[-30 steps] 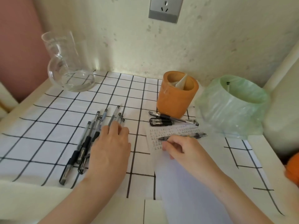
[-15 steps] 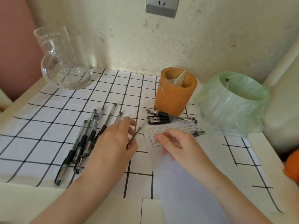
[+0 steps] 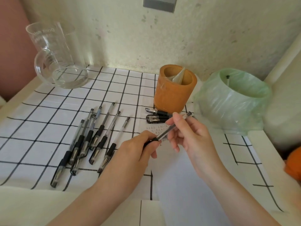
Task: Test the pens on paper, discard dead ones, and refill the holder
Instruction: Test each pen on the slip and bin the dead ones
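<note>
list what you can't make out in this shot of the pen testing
All from the head view:
- Tip of the held pen: hidden inside the left hand, so capped or not is unclear.
- Marks on the paper: too small to read, partly covered by the right hand.
- Bin contents: only one pen end shows above the bag.
- Wall socket: cut off by the top edge.
- Orange thing: cut off at the right edge.

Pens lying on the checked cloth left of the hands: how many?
7 pens, fanned side by side beside the left hand; they overlap, so another may be hidden.
</note>
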A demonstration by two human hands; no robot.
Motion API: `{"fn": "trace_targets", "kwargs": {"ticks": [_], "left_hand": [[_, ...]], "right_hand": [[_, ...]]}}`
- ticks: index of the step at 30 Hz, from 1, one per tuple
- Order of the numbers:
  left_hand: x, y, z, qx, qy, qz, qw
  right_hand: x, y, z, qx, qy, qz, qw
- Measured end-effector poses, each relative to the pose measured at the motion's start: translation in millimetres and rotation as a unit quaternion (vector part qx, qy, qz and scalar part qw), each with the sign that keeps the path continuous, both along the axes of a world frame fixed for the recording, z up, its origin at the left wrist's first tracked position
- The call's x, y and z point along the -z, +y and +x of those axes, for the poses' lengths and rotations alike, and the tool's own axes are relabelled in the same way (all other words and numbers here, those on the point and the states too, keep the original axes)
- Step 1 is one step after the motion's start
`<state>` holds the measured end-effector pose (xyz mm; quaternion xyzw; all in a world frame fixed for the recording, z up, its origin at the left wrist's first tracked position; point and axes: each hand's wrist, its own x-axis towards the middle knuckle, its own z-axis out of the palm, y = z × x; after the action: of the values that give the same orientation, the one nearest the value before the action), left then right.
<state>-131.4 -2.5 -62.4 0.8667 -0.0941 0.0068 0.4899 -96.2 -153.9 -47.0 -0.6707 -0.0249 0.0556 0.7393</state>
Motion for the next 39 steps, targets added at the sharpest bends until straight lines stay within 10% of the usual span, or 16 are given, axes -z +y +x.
{"fn": "trace_targets", "kwargs": {"ticks": [25,39], "left_hand": [[-1.9,-1.1,-1.7,-0.003,0.032,-0.056,0.998],[15.0,-7.5,-10.4,0.111,-0.024,0.304,0.946]], "right_hand": [[-3.9,-5.5,-2.4,-0.044,0.005,-0.035,0.998],[14.2,-19.5,11.4,0.042,0.046,-0.049,0.997]]}}
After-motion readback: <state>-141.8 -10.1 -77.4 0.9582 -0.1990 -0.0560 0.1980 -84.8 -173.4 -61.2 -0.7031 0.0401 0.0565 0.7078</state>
